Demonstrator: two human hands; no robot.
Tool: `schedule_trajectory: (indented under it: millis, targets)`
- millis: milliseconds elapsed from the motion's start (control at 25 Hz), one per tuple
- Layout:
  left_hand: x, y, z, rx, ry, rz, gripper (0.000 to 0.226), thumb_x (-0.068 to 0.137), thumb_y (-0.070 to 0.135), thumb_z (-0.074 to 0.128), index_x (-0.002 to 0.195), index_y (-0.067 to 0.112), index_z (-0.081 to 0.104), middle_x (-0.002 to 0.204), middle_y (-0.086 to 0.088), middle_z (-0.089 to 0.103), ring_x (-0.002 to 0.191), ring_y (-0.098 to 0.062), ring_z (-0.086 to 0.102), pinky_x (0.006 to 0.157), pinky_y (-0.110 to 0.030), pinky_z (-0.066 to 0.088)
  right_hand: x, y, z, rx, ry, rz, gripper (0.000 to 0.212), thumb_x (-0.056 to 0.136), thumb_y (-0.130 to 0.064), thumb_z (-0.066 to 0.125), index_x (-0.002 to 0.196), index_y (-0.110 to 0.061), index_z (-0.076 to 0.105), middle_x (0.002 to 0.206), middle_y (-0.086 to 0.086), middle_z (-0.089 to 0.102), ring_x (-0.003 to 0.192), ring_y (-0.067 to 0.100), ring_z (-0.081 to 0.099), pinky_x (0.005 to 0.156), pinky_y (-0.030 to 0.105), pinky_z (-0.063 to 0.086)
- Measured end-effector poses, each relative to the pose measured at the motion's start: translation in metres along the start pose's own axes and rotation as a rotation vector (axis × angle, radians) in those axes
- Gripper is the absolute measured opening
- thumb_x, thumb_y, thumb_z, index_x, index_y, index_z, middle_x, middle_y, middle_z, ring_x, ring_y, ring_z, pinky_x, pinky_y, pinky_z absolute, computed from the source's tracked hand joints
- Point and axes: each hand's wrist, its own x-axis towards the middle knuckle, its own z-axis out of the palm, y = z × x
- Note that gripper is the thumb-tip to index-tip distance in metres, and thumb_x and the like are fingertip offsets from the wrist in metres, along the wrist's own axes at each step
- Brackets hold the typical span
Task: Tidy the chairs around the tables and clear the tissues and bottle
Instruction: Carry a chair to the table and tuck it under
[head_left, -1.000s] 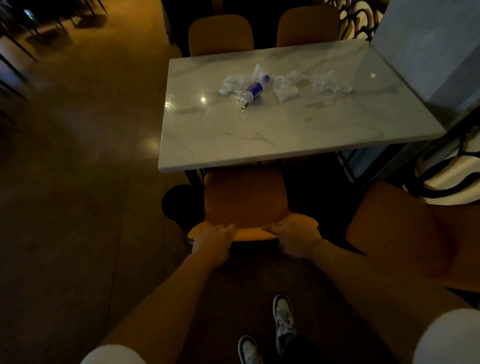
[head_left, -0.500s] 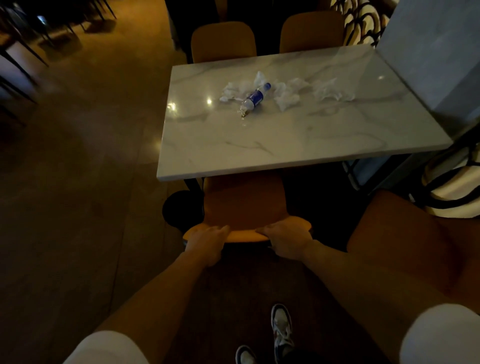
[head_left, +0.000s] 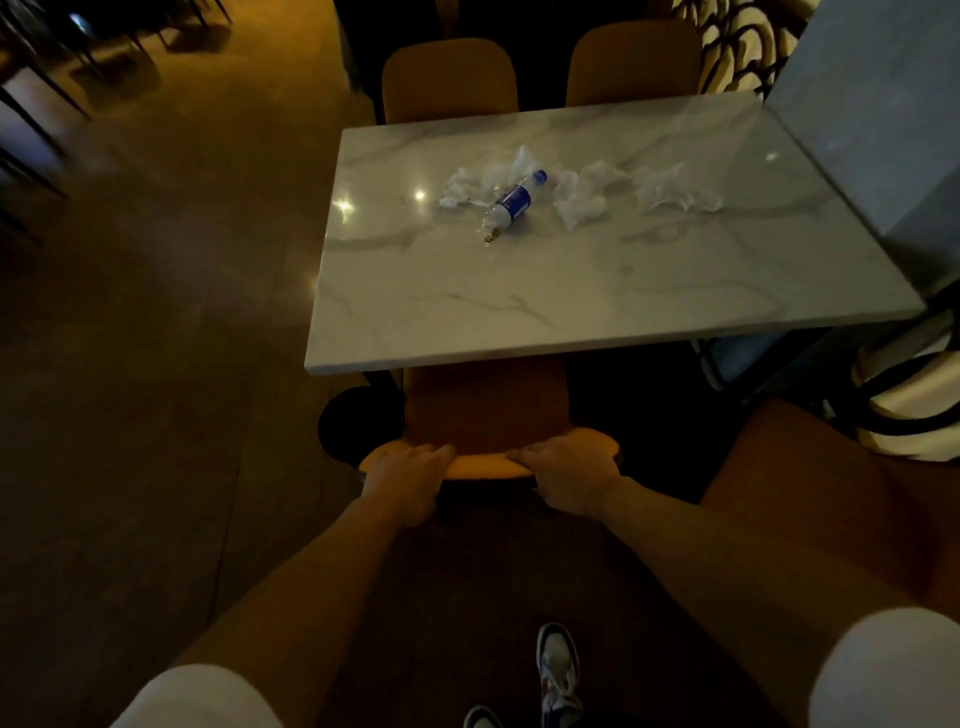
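An orange chair stands at the near side of a white marble table, its seat mostly under the tabletop. My left hand grips the top of its backrest on the left, and my right hand grips it on the right. On the table lies a clear plastic bottle with a blue label and cap, on its side. Crumpled white tissues lie around the bottle, to its left and right.
Two more orange chairs stand at the table's far side. Another orange chair sits at my right, pulled out from the table. A grey pillar rises at the table's right end. Open floor stretches left, with dark chair legs at top left.
The chair has slid forward further under the table, with both hands still on its backrest. I have stepped a little closer to the table.
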Motion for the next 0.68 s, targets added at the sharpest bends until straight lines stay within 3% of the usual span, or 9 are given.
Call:
schedule_trajectory:
  millis: [360, 680]
  targets:
    - [0.029, -0.016, -0.012, 0.037, -0.019, 0.026, 0.042, 0.084, 0.021, 0.067, 0.119, 0.034, 0.049, 0.104, 0.007, 0.063, 0.092, -0.018, 0.063, 0.069, -0.035, 0.053, 0.025, 0.015, -0.009, -0.025, 0.057, -0.015, 0.053, 0.093, -0.038, 0.055, 0.144, -0.034, 0.042, 0.128, -0.007, 0.063, 0.104, 0.019, 0.063, 0.074, 0.035, 0.053]
    - [0.053, -0.028, -0.019, 0.025, 0.006, -0.003, 0.044, 0.085, 0.022, 0.067, 0.121, 0.036, 0.048, 0.109, 0.006, 0.062, 0.096, -0.019, 0.062, 0.073, -0.036, 0.049, 0.049, 0.026, -0.022, -0.044, 0.048, -0.006, 0.056, 0.093, -0.04, 0.055, 0.146, -0.035, 0.039, 0.13, -0.009, 0.062, 0.106, 0.017, 0.063, 0.073, 0.031, 0.051]
